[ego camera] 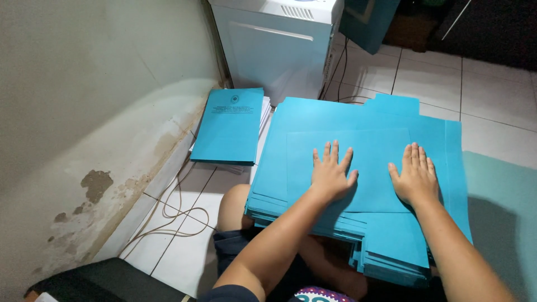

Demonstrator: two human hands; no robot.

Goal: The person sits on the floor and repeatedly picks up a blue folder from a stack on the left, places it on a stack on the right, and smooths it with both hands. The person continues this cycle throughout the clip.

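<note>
head view: both hands lie flat with fingers spread, the left hand (pixel 331 174) and right hand (pixel 415 178) pressing the top blue sheet (pixel 369 162) onto the blue paper stack (pixel 391 251) across the lap, likely keeping it squared; neither grips anything.

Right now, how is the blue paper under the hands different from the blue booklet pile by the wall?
The plain blue sheet under both hands is blank; the blue booklet pile has dark print on top. The sheet lies on a wide stack on the lap; the pile sits on the tiled floor, untouched. Both are the same blue.
</note>
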